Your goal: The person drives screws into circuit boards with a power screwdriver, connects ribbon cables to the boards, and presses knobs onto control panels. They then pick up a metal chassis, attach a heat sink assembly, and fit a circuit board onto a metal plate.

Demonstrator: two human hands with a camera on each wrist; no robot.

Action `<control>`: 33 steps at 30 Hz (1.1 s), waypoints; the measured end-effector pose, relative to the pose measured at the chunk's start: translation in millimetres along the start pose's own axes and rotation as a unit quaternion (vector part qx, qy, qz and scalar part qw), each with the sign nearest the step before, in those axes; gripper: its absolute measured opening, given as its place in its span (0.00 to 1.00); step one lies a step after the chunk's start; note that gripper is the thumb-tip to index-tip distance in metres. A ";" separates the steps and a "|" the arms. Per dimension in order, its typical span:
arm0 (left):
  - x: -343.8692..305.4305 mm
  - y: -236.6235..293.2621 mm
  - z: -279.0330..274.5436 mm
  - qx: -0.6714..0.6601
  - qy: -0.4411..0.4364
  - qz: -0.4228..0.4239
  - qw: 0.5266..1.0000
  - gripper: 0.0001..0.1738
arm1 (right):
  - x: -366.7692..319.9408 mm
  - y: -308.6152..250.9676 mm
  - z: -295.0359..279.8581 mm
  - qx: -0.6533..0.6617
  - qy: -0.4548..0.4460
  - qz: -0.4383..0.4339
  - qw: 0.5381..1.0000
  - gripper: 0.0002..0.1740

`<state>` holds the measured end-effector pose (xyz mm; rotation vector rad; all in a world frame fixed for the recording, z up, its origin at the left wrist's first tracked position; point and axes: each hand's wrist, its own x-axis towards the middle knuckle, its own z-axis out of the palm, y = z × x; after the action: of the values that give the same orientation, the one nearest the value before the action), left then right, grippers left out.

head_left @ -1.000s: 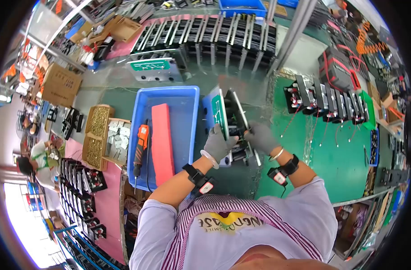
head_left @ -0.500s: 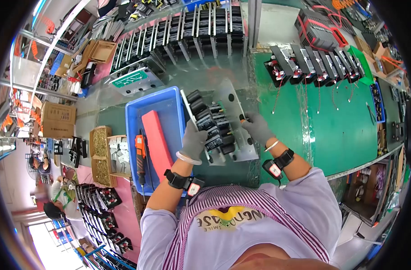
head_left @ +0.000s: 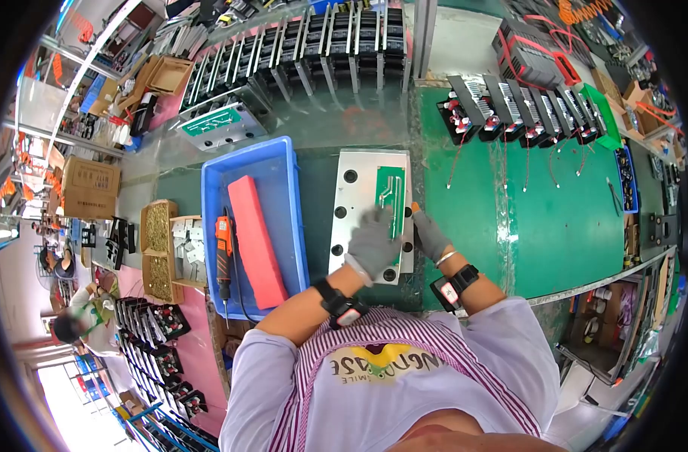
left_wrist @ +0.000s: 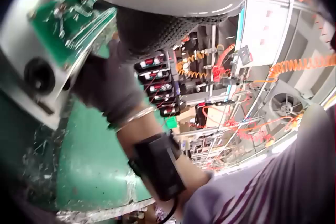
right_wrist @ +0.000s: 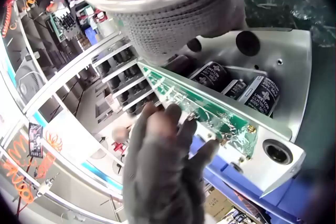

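Observation:
A capacitor assembly (head_left: 350,197) is in front of the person, its pale metal plate facing up in the head view. A green circuit board (head_left: 391,188) is set in that plate, and black capacitors (right_wrist: 261,95) sit between its metal plates in the right wrist view. The grey-gloved left hand (head_left: 374,239) lies over the plate and board; its fingers look extended in the right wrist view. At the assembly's right edge, the gloved right hand (head_left: 430,235) grips the side, with its fingertips partly hidden.
To the left, a blue tray (head_left: 292,218) holds a red foam strip (head_left: 256,241) and an orange electric screwdriver (head_left: 223,252). Boxes of screws (head_left: 158,237) stand beyond it. Behind is a row of similar assemblies (head_left: 306,56); wired black units (head_left: 502,109) stand at right.
The assembly has turned from showing its capacitors to lying plate and circuit board upward. The left hand moved from its left edge onto the plate; the right hand stayed at the right side.

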<state>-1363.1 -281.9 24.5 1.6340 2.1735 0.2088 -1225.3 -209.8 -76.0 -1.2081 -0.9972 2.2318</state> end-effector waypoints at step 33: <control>3.0 -84.1 45.5 -0.029 0.198 -0.049 0.979 0.23 | -16.5 2.8 -1.1 -0.331 -0.005 -0.158 0.930 0.24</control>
<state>-1419.5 -310.0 -47.4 1.5527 2.5028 0.6086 -1215.5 -221.8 -69.4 -1.1659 -1.8933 1.6923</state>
